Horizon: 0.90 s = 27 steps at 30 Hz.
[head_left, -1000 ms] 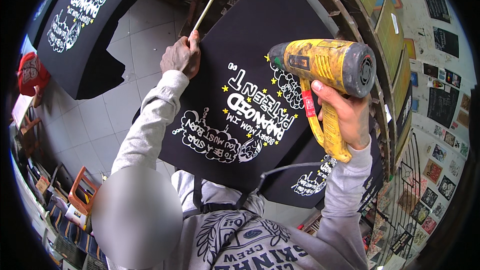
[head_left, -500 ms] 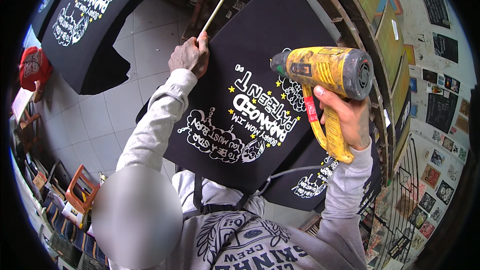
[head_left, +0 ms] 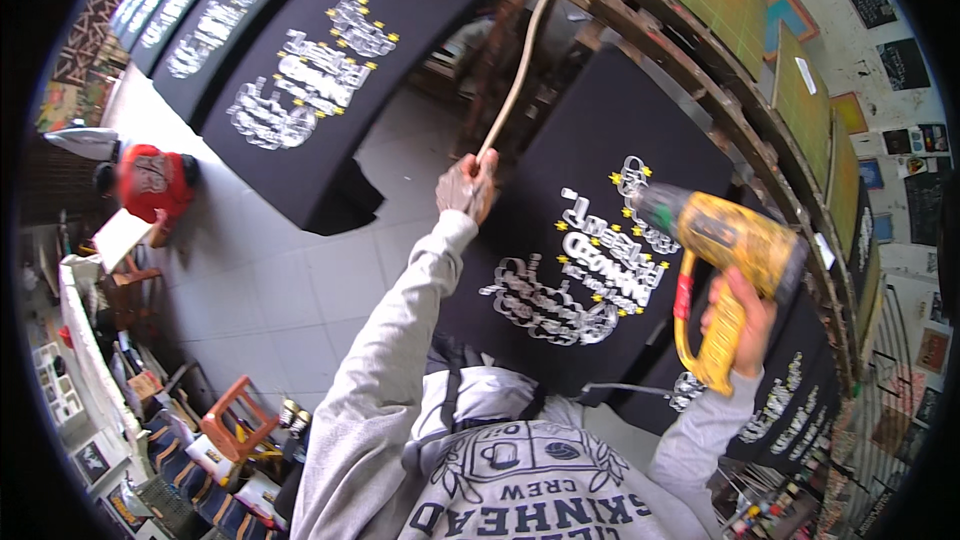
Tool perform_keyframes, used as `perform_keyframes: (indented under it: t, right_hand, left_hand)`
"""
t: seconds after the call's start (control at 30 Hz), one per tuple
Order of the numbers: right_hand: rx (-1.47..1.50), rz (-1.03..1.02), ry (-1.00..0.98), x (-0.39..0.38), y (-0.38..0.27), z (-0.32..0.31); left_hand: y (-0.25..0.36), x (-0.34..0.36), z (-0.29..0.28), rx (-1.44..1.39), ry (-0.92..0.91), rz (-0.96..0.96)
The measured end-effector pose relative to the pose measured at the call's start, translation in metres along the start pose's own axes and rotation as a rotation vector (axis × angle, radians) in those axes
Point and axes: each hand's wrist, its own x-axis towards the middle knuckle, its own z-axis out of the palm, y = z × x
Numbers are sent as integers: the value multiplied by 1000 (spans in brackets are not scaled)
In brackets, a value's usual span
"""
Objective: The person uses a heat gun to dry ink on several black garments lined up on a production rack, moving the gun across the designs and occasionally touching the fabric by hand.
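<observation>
My right hand [head_left: 744,318] is closed around the handle of a yellow heat gun [head_left: 745,240]. Its dark nozzle points left, over the black printed fabric [head_left: 610,130] spread flat on a board before me. White cloud shapes, lettering and small yellow stars cover the fabric's middle. At the board's far left edge, my left hand [head_left: 467,190] is closed on a thin pale cord [head_left: 528,50] that runs up and away; it might be a slim rod. A grey cord [head_left: 630,389] lies across the fabric's near edge, below the heat gun.
More black printed panels [head_left: 375,0] stand in a row at the far left. A curved wooden rack [head_left: 700,90] with greenish boards [head_left: 715,5] runs along the right. A person in red [head_left: 155,180] is at the left. An orange stool [head_left: 238,418] stands lower left on the tiled floor.
The view has swung left, so the panel, both hands and the heat gun appear farther right. More panels and the person in red now show. Both hands keep their holds.
</observation>
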Motion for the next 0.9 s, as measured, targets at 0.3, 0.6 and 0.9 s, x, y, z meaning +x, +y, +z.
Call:
perform_keyframes:
  t: [0.3, 0.6, 0.9]
  right_hand:
    - [580, -170, -137, -137, 62, 80]
    - [424, -60, -166, -167, 35, 314]
    - [-44, -315, -127, -141, 9, 463]
  left_hand:
    - [-79, -92, -290, -250, -217, 216]
    - [-161, -93, -539, -512, -191, 292]
    - [-223, 9, -656, -412, -73, 333]
